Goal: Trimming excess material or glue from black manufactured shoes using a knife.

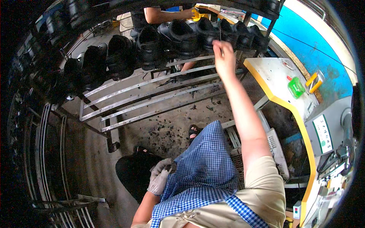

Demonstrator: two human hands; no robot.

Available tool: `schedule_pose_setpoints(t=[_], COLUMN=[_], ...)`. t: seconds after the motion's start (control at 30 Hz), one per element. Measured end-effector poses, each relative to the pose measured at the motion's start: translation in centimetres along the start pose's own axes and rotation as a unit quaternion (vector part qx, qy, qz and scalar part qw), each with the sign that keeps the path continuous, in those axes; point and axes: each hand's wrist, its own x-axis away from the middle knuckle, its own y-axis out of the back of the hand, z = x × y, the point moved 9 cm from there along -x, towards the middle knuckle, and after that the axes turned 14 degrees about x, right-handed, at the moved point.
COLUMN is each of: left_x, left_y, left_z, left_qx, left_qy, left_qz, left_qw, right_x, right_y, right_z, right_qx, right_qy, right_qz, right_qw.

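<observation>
My right hand, bare, reaches far forward to a row of black shoes on a rack. Its fingers are pinched, and a thin, needle-like tool sticks up from them in front of a black shoe. The hand is slightly blurred, so I cannot tell whether it touches the shoe. In a pale knitted glove, my left hand rests by my lap against a blue checked apron. Its fingers are curled round a small dark thing that I cannot make out.
Metal rack rails run below the shoes. At right stands a yellow-edged white worktable with a green container and a grey machine. Dark scraps litter the floor. Beyond the rack, another person's arm ends in a yellow glove.
</observation>
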Motion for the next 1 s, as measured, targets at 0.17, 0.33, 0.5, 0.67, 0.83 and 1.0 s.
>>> schedule_pose_setpoints(t=[0.17, 0.33, 0.5, 0.67, 0.83, 1.0], left_x=[0.1, 0.1, 0.3, 0.0, -0.1, -1.6], left_y=[-0.8, -0.7, 0.4, 1.0, 1.2, 0.0], left_z=[0.5, 1.6, 2.2, 3.9, 3.9, 1.6], left_qx=[0.032, 0.046, 0.054, 0.116, 0.108, 0.110], left_qy=[-0.013, -0.006, 0.016, 0.055, 0.047, -0.005], left_qz=[0.019, 0.034, -0.014, -0.016, -0.022, 0.065], left_qw=[0.999, 0.998, 0.998, 0.992, 0.993, 0.992], right_x=[-5.5, -8.1, -6.3, -4.0, 3.2, 14.9], right_y=[-0.8, -5.5, -4.4, 1.3, 11.0, 16.2], right_z=[1.6, -2.1, -7.2, -1.3, 7.2, 12.6], right_qx=[0.168, 0.203, -0.234, -0.272, -0.051, -0.030], right_qy=[0.091, 0.055, -0.311, -0.279, -0.019, 0.116], right_qz=[0.071, 0.234, 0.202, 0.075, -0.064, -0.001], right_qw=[0.979, 0.949, 0.899, 0.918, 0.996, 0.993])
